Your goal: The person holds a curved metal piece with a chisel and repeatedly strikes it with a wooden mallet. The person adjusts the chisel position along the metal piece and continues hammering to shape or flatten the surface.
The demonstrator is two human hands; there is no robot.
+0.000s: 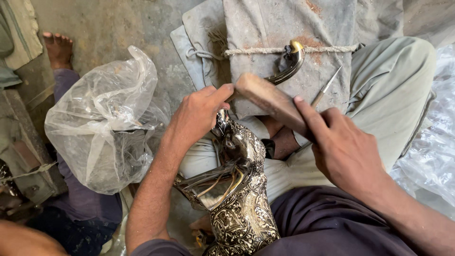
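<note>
A shiny engraved metal animal figure [241, 189] lies across my lap. Its curved trunk with a brass tip [290, 61] rests on a cloth-wrapped block [284, 23] bound with rope. My left hand [199, 114] grips the figure at its head, fingers curled around it and thumb stretched toward the trunk. What lies under the fingers is hidden. A wooden mallet block [270, 99] is held in my right hand [341, 147], index finger along its side, just above the figure's head and beside my left thumb.
A thin pointed metal tool [326, 86] lies on the cloth block, right of the trunk. A crumpled clear plastic bag [104, 123] sits at the left, and more plastic sheet [436, 151] at the right. Another person's bare foot [59, 47] rests on the concrete floor at upper left.
</note>
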